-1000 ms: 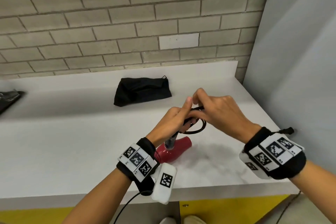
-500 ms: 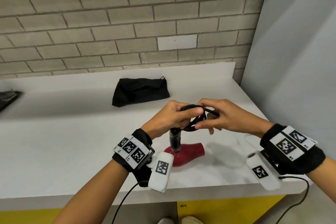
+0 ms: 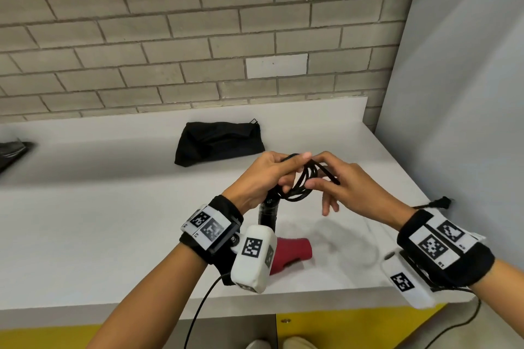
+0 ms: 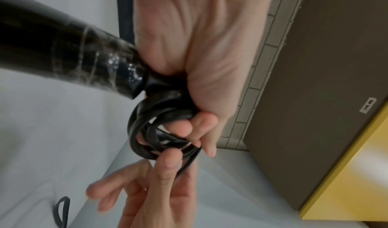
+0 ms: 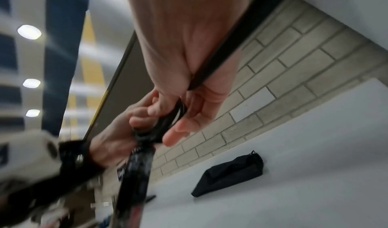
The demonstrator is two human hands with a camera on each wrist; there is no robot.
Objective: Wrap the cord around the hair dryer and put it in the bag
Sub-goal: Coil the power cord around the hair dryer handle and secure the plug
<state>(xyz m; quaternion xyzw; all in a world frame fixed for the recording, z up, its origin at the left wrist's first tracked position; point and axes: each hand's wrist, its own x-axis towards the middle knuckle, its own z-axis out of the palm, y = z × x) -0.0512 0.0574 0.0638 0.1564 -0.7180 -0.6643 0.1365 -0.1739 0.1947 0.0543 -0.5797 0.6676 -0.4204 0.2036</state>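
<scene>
Several cord (image 3: 297,184) loops sit bunched at the dryer (image 3: 292,252) handle's top, clamped in your left hand (image 3: 261,178); right hand (image 3: 343,187) pinches the free strand. Keep tension, lay turns snug. Bag (image 3: 218,142) lies behind the dryer on the white counter (image 3: 85,221), below the brick wall (image 3: 170,37).

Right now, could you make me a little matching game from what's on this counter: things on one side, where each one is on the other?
Things:
1. cord
2. bag
3. hair dryer
4. plug

Places:
A. lying near the brick wall
B. red body under the left wrist
C. coiled between both hands
D. by the counter's right edge

Pairs: 1-C, 2-A, 3-B, 4-D
</scene>
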